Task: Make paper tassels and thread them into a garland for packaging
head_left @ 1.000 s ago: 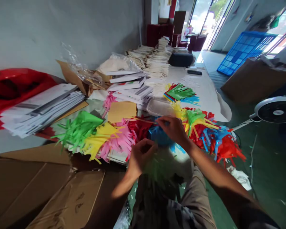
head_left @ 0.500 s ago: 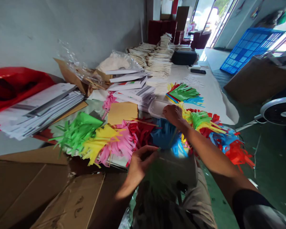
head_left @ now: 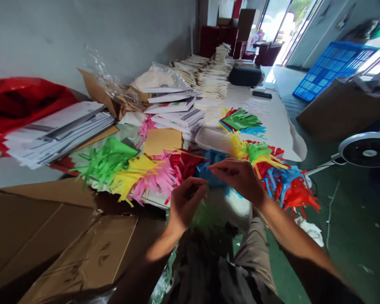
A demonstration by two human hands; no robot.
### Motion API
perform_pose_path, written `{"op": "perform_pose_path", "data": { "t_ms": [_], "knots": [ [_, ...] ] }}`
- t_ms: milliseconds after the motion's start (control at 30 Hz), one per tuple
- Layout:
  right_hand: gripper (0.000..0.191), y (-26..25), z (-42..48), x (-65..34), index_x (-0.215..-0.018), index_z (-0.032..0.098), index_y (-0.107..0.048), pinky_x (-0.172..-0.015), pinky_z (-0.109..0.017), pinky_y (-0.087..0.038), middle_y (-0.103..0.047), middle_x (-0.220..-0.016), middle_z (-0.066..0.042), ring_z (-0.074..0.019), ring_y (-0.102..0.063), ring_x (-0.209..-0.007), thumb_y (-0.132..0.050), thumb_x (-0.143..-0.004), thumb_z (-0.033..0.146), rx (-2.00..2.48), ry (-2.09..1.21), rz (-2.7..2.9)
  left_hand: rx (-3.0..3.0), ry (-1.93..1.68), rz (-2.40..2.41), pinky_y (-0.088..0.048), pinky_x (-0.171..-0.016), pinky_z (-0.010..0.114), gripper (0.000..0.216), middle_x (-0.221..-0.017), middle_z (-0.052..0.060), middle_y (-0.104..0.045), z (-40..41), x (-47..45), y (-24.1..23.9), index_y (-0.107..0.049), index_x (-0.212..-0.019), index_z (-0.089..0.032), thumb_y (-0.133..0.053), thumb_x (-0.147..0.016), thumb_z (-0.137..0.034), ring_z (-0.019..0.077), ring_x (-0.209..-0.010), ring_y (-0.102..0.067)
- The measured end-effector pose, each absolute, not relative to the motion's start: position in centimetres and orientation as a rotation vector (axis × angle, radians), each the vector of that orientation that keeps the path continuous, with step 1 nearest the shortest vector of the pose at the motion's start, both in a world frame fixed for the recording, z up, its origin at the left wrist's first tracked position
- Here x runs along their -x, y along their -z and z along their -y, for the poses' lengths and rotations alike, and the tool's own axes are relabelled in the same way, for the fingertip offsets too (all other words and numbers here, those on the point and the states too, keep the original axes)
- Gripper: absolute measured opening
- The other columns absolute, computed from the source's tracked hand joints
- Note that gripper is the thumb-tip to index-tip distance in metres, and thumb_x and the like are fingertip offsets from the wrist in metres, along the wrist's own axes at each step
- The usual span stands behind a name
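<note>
My left hand (head_left: 185, 202) is closed in a pinch at the table's near edge. A blurred green fringed paper strip (head_left: 205, 217) hangs below its fingertips. Just to the right and slightly higher is my right hand (head_left: 240, 177), fingers pinched together; anything between them is too small to make out. Behind the hands lie fringed papers in blue (head_left: 205, 169), dark red (head_left: 184, 164), pink (head_left: 160, 181), yellow (head_left: 133, 173) and green (head_left: 109, 158). A shallow white plastic tray (head_left: 210, 140) sits beyond my right hand.
Multicoloured tassel bundles (head_left: 272, 169) lie at the right edge, with fringed sheets (head_left: 242, 120) farther back. White booklets (head_left: 177, 116), a brown card (head_left: 163, 141) and a paper stack (head_left: 63, 131) occupy the left. An open cardboard box (head_left: 91, 253) stands at lower left, a fan (head_left: 370, 153) at right.
My right hand has come back from the white tray toward my left hand, its fingers pinched. My left hand keeps its pinch, the green fringe still below it. The view has shifted slightly.
</note>
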State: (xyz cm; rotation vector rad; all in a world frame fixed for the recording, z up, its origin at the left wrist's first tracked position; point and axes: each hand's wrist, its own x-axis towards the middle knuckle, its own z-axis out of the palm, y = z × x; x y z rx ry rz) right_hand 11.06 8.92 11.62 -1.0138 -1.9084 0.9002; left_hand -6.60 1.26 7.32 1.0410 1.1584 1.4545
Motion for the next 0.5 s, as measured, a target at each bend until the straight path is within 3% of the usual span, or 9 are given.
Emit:
{"op": "perform_pose_path", "data": {
  "t_ms": [167, 500],
  "knots": [
    [0.022, -10.3, -3.3, -11.6, -0.107, 0.027, -0.086, -0.065, -0.028, -0.048, -0.076, -0.099, -0.005, -0.0147, -0.064, -0.077, -0.073, -0.098, 0.042, 0.922, -1.318, 1.442, -1.104, -1.513, -1.144, -0.050, -0.064, 0.023, 0.016, -0.074, 0.000, -0.072, 0.6, 4.7, -8.5, -0.078, -0.088, -0.020, -0.084, -0.085, -0.035, 0.0127, -0.067, -0.063],
    [0.019, -9.6, 0.5, -12.1, -0.112, 0.031, -0.086, -0.062, -0.027, -0.042, -0.065, -0.094, -0.002, -0.0113, -0.053, -0.072, -0.074, -0.099, 0.037, 0.861, -1.231, 1.328, -1.144, -1.528, -1.130, -0.053, -0.070, 0.025, 0.016, -0.078, 0.001, -0.075, 2.9, 2.6, -9.0, -0.080, -0.087, -0.020, -0.085, -0.087, -0.036, 0.0143, -0.070, -0.067]
  ]
}}
